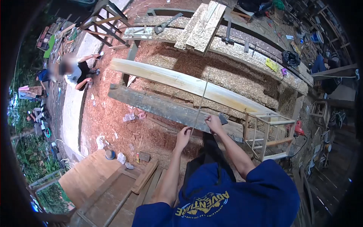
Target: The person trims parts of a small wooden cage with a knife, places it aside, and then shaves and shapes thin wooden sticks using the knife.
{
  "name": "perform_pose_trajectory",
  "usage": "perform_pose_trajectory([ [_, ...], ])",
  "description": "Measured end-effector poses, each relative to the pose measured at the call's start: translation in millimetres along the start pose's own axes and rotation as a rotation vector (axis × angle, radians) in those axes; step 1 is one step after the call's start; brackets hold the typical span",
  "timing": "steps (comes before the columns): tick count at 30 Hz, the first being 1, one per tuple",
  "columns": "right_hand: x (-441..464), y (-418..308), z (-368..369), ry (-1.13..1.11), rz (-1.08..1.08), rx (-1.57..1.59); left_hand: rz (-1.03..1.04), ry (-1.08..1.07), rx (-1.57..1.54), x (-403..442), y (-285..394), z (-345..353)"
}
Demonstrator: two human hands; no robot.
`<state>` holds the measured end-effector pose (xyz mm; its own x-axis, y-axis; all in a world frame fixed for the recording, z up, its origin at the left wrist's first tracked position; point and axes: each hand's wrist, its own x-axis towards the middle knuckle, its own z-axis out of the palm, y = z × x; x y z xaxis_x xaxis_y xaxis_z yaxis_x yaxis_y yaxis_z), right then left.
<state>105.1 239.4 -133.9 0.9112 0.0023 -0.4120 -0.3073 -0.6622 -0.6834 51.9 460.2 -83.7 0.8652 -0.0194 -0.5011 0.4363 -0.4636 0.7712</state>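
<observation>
My left hand (183,138) is closed, its fingers around the lower end of a thin wooden strip (203,94). The strip slants up and away, across a weathered grey plank (151,104) and a pale plank (170,78). My right hand (214,125) is closed in a pinch over the grey plank, a little right of the strip. Whatever its fingertips hold is too small to make out. Just beyond the right hand lies a dark flat block (222,119); I cannot tell whether the hand touches it.
A wooden frame cage (270,134) stands at the right end of the planks. Stacked boards (202,26), a handsaw (168,23) and a hammer-like tool (228,32) lie on the far bench. A person (77,73) crouches at left. Shavings (109,113) cover the ground.
</observation>
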Motion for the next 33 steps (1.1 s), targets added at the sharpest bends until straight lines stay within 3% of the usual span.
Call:
perform_pose_trajectory([
  [5,93,42,61,0.092,0.029,0.006,-0.029,0.036,0.008,81,-36,10],
  [8,117,20,63,0.086,0.173,0.103,-0.189,-0.065,-0.033,108,-39,9],
  [12,134,40,107,0.201,0.137,0.124,-0.12,-0.031,-0.06,118,-39,5],
  [18,62,-57,64,0.147,-0.043,0.4,0.037,-0.026,-0.016,93,-6,-29],
  [20,31,-87,51,0.096,0.019,0.434,0.087,-0.087,-0.108,88,8,-40],
  [22,3,-109,52,0.166,-0.01,0.627,0.19,-0.242,-0.303,90,3,-50],
  [25,-47,-180,12,0.33,-0.034,0.663,-0.107,-0.463,-0.612,54,68,-89],
  [28,-89,-221,15,0.448,-0.065,0.651,0.062,-0.634,-0.693,20,106,-130],
  [30,-120,-276,7,0.487,0.013,0.604,0.116,-0.65,-0.688,6,118,-163],
  [33,-128,-302,35,0.554,-0.075,0.616,0.201,-0.649,-0.608,-17,126,-213],
])
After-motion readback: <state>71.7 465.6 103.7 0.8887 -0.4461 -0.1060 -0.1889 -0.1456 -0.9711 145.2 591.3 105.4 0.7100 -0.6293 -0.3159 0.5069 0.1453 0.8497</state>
